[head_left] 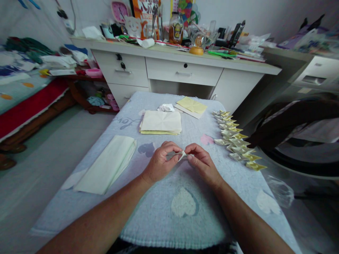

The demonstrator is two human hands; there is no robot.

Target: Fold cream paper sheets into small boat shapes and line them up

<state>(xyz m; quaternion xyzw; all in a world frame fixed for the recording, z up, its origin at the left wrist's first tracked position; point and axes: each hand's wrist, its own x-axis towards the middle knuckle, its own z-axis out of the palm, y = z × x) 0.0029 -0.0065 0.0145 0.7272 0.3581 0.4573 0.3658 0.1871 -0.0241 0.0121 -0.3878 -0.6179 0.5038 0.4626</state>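
Between my hands, above the cloth-covered table, is a small piece of folded paper, pale and creased to a point. My left hand pinches it between thumb and fingers. On its other side, my right hand has thumb and forefinger closed at the paper's edge. The fingers cover much of the fold. Beyond my hands lies a stack of square paper sheets, white on top with yellow below. Folded paper boats, white and yellow, stand in rows at the right edge.
Left of my hands lies a long folded pale sheet. Yellow and white sheets and a crumpled white tissue lie at the back. A cluttered white desk stands behind the table, a washing machine at the right, a bed at left.
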